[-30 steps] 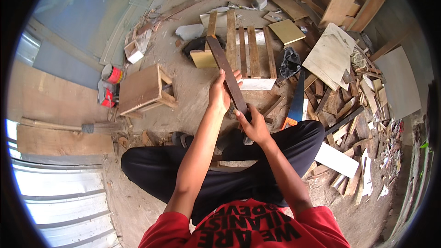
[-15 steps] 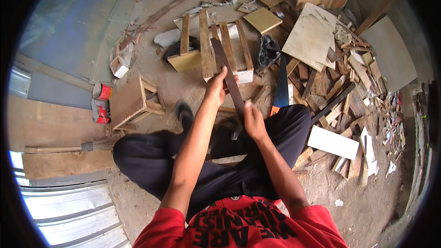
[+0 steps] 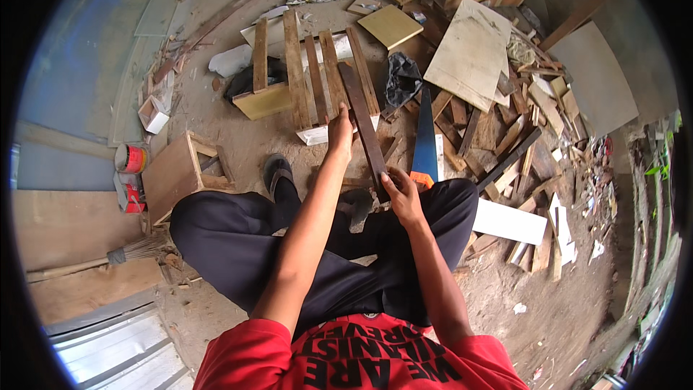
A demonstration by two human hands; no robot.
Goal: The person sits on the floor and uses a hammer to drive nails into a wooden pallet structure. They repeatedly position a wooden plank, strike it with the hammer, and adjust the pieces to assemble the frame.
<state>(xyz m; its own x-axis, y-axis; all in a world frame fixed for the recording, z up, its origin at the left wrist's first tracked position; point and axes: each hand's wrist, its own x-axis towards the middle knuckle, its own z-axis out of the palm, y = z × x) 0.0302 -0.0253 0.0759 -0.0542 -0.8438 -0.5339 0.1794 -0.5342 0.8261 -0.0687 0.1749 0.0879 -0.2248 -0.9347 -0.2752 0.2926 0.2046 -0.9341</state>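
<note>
A dark brown wooden strip (image 3: 365, 124) is held slantwise over my crossed legs, its far end overlapping lighter wooden slats. My left hand (image 3: 341, 134) is closed at the strip's left edge around mid-length, thumb uppermost; its other fingers are mostly hidden. Near the strip's close end, my right hand (image 3: 404, 196) pinches it between thumb and fingers. Just right of the strip lies a handsaw (image 3: 424, 137) with a dark blue blade and an orange handle, beside my right knee. Beyond my hands, several light wooden slats (image 3: 294, 65) lie side by side across white-edged pieces.
A heap of scrap wood (image 3: 498, 130) spreads to the right, with a pale board (image 3: 471, 54) on it. A black plastic bag (image 3: 402, 79) lies beyond the saw. At left stand a small wooden stool (image 3: 173, 177), red cans (image 3: 132, 159) and a broom (image 3: 137, 249).
The view has shifted, so the surroundings sit farther left. My left fingers no longer show around the strip's right side. My right hand's thumb now lies across the near end.
</note>
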